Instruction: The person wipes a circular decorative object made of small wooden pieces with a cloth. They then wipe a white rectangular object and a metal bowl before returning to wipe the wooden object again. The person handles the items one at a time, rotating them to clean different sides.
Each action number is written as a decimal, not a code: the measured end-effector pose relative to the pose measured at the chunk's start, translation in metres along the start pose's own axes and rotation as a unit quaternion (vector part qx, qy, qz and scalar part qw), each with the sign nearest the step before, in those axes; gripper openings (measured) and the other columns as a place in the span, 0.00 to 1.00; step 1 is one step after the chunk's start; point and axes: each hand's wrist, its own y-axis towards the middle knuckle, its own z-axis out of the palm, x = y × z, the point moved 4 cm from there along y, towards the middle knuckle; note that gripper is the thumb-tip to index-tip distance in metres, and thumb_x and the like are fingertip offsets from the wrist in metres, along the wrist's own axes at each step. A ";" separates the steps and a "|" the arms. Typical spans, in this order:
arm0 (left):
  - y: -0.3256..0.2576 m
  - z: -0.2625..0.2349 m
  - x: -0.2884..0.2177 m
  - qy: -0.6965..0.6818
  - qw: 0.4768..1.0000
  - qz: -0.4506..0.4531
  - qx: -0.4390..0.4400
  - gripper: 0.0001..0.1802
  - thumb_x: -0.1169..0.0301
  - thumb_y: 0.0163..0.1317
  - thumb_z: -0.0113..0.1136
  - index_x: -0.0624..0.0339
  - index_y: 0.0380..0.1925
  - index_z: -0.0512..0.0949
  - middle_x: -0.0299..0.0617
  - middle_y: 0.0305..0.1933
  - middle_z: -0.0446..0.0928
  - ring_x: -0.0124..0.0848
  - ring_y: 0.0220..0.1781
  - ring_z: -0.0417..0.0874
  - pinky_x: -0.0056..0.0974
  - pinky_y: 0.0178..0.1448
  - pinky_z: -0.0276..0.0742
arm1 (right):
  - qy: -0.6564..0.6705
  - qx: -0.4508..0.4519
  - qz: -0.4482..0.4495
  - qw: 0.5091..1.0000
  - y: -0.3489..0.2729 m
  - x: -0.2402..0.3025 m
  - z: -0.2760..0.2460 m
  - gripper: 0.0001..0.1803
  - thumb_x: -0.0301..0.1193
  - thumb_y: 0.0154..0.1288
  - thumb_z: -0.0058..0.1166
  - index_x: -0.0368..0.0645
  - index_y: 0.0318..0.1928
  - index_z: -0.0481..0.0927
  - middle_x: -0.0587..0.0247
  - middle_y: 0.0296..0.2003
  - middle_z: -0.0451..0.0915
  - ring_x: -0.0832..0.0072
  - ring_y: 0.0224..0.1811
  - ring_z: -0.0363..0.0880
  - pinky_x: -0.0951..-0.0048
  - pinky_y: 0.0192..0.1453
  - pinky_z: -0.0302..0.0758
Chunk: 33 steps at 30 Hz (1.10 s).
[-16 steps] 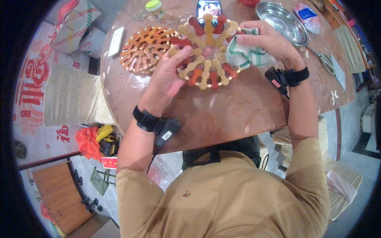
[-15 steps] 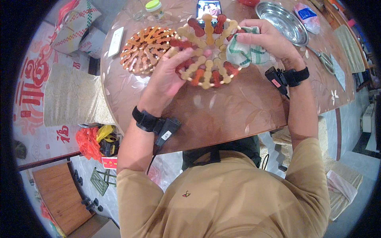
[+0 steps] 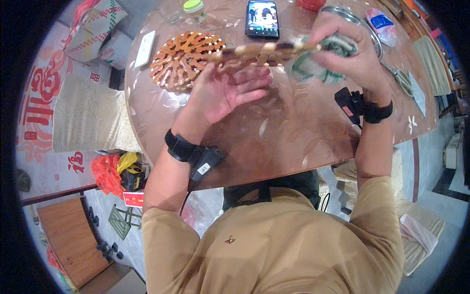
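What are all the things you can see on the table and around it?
Wooden trivet: 1, tan and dark red, held edge-on above the table between both hands.
Wooden trivet: 1, orange-brown, flat on the table's far left.
Cloth: 1, green and white, in the right hand.
Smartphone: 1, black, screen lit, far edge.
Metal bowl: 1, silver, far right.
Scissors: 1, right side.
Jar: 1, green lid, far left.
Round table: 1, glossy brown.
Plastic bags: red and yellow, on the floor at left.
Left hand: open, palm up under the trivet.
Right hand: gripping cloth and trivet's edge.
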 end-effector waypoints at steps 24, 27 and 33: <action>0.008 -0.029 0.014 -0.005 0.998 -0.015 -0.060 0.16 0.66 0.74 0.45 0.61 0.56 0.72 0.45 0.52 0.79 0.37 0.53 0.82 0.46 0.57 0.81 | -0.095 0.097 0.001 0.991 -0.003 -0.014 0.105 0.17 0.26 0.51 0.61 0.40 0.44 0.77 0.54 0.40 0.78 0.55 0.48 0.77 0.59 0.53 0.75; 0.008 -0.019 0.015 0.002 1.000 -0.006 -0.020 0.18 0.65 0.75 0.44 0.61 0.58 0.71 0.48 0.55 0.77 0.39 0.54 0.81 0.47 0.58 0.80 | -0.195 0.049 0.061 0.978 -0.001 -0.035 0.081 0.18 0.23 0.51 0.60 0.40 0.45 0.76 0.52 0.41 0.78 0.53 0.49 0.77 0.57 0.53 0.75; 0.012 -0.016 0.021 0.017 0.997 -0.006 -0.079 0.20 0.64 0.75 0.43 0.62 0.60 0.70 0.49 0.58 0.77 0.42 0.58 0.80 0.48 0.62 0.78 | -0.199 -0.060 0.055 0.977 0.000 -0.045 0.079 0.18 0.24 0.53 0.60 0.40 0.46 0.75 0.49 0.41 0.77 0.51 0.47 0.76 0.57 0.52 0.75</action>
